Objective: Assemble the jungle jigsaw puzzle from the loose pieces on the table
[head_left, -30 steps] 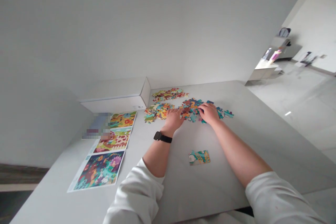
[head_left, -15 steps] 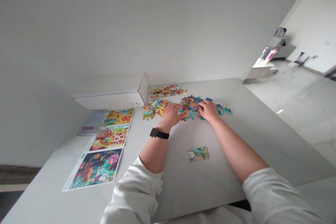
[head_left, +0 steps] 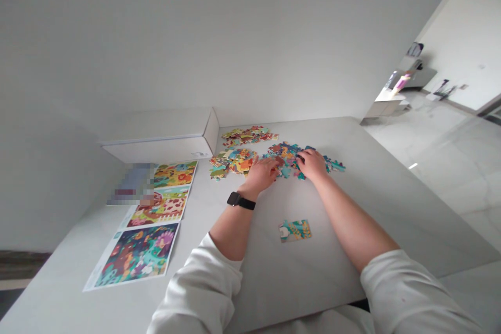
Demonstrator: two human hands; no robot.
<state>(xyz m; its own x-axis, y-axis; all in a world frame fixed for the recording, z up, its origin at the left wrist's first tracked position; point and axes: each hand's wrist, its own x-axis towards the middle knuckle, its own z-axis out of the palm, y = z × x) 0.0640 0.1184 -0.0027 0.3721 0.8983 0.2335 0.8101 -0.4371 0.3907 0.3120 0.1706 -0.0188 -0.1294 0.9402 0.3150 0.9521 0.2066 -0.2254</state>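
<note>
My left hand, a black watch on its wrist, rests on loose puzzle pieces where the orange-yellow pile meets the blue-purple pile. Its fingers are stretched out and seem to hold nothing. My right hand lies at the right part of the blue-purple pile, fingers bent around a dark puzzle piece; the grip is partly hidden. Closer to me, between my forearms, a small joined section of puzzle in teal and yellow with a white shape lies flat on the table.
A third pile of pieces lies behind, near the wall. At the left, a long white box stands above several picture sheets and a blurred-out patch. The pale table ends at the right above a shiny floor.
My left hand has slid right, from the orange-yellow pieces toward the blue-purple pile. My right hand stays almost in place. The view has shifted slightly.
</note>
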